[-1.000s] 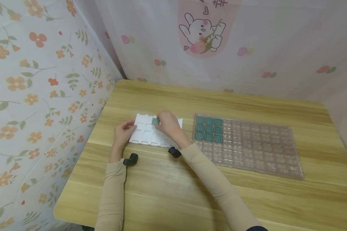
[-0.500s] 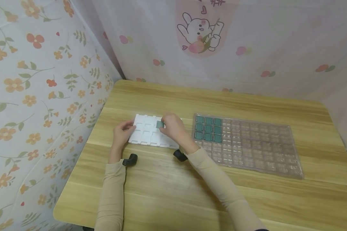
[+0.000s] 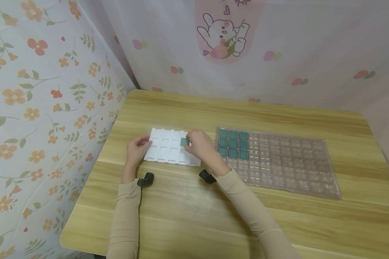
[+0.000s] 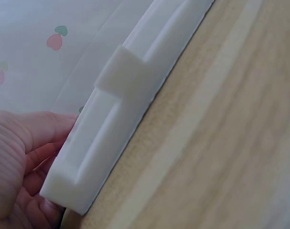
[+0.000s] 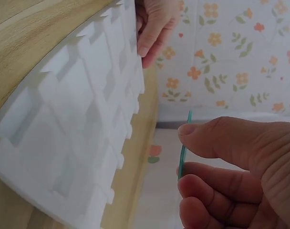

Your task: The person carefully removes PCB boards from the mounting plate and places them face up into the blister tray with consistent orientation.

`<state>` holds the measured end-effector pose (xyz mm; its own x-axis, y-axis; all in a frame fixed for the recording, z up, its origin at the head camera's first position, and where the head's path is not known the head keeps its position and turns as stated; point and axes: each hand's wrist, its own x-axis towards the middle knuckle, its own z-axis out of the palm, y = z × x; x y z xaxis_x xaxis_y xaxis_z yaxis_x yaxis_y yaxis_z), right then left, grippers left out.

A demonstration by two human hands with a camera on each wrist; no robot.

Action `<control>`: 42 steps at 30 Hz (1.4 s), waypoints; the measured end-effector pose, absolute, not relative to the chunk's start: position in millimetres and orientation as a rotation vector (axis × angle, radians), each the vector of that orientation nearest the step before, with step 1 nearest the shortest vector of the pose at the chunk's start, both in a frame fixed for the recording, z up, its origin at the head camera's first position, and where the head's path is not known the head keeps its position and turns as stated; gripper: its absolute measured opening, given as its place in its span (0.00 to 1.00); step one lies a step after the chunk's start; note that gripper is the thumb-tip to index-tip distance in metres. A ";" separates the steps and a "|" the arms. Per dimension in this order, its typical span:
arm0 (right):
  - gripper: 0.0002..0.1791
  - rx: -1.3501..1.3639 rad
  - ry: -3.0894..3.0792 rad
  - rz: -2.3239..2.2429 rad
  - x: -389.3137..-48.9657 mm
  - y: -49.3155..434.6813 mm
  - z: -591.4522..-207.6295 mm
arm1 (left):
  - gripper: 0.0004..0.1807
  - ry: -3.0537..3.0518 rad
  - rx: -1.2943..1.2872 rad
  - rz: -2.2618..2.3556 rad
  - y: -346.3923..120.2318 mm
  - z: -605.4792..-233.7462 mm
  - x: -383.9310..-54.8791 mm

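Observation:
A small green circuit board [image 3: 184,142] is pinched between thumb and fingers of my right hand [image 3: 199,144], over the right part of a white tray [image 3: 163,142] with shallow pockets. Edge-on in the right wrist view, the thin board [image 5: 183,155] stands apart from the tray's surface. My left hand [image 3: 137,149] grips the tray's left edge; in the left wrist view the thumb [image 4: 49,128] lies along the white rim [image 4: 119,76], with fingers curled at its end.
Right of the white tray lies a large clear plastic tray [image 3: 291,165] with many pockets; several green boards [image 3: 233,144] fill its upper left corner. A wooden table [image 3: 181,216] carries both trays. Patterned curtains [image 3: 168,46] hang behind and at the left.
My right hand has lifted the green board from the white tray's upper pockets and moved it right and slightly toward me. The left hand stays at the tray's left edge.

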<state>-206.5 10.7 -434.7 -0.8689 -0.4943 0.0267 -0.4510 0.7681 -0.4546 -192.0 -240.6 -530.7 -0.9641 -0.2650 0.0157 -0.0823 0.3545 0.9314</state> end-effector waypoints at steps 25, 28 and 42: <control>0.13 -0.674 2.892 -0.695 -198.7 59.0 -444.0 | 0.16 -2.455 0.332 -1.685 -240.6 -532.8 -192.3; 0.12 -0.680 2.892 -0.703 -197.7 64.7 -446.0 | 0.16 -2.474 0.342 -1.685 -234.0 -515.8 -186.5; 0.14 -0.643 2.867 -0.657 -187.5 93.7 -456.4 | 0.17 -2.470 0.345 -1.692 -239.9 -530.8 -191.1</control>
